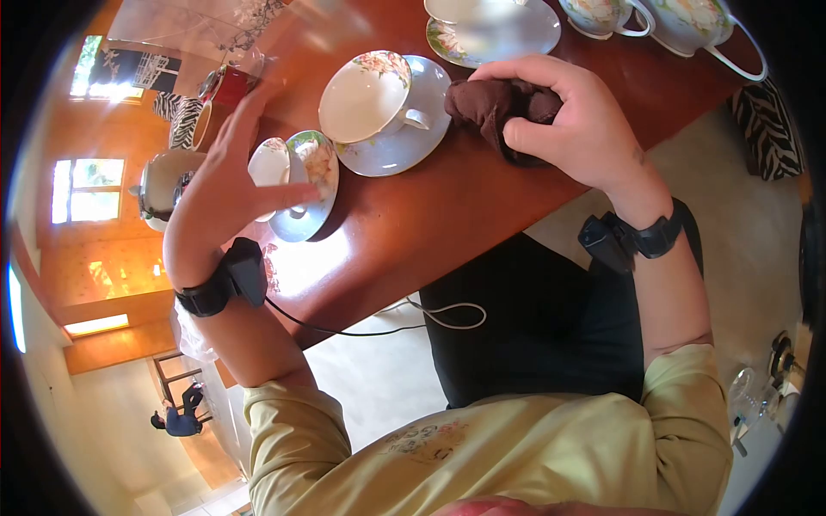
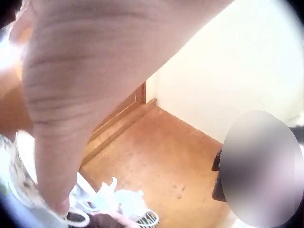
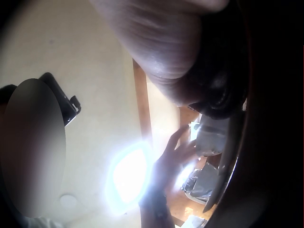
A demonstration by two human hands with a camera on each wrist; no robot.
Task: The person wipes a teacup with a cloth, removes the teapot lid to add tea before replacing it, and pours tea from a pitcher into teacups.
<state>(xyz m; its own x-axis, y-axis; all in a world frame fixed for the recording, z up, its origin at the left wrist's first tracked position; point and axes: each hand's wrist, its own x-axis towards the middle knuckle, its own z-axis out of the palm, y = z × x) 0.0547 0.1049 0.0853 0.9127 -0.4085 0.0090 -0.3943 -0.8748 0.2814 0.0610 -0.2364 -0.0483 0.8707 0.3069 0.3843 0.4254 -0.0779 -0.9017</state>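
My right hand (image 1: 576,120) holds a bunched dark brown cloth (image 1: 486,112) over the table edge side, beside the saucer (image 1: 387,159) of a large flowered teacup (image 1: 361,99). In the right wrist view the cloth (image 3: 221,80) shows as a dark mass under the hand. My left hand (image 1: 219,185) hovers with fingers stretched out, thumb pointing across a small flowered cup (image 1: 270,168) and its saucer (image 1: 317,163); nothing is in its grasp. In the left wrist view, the thumb (image 2: 61,142) overlaps a cup (image 2: 26,166).
Another cup's saucer (image 1: 495,43) stands farther back on the red-brown table (image 1: 379,219). A creamer (image 1: 594,15) and a teapot (image 1: 688,30) are at the far right. A red canister (image 1: 225,86) and a pale pot (image 1: 168,172) stand left. A cable (image 1: 344,331) hangs below.
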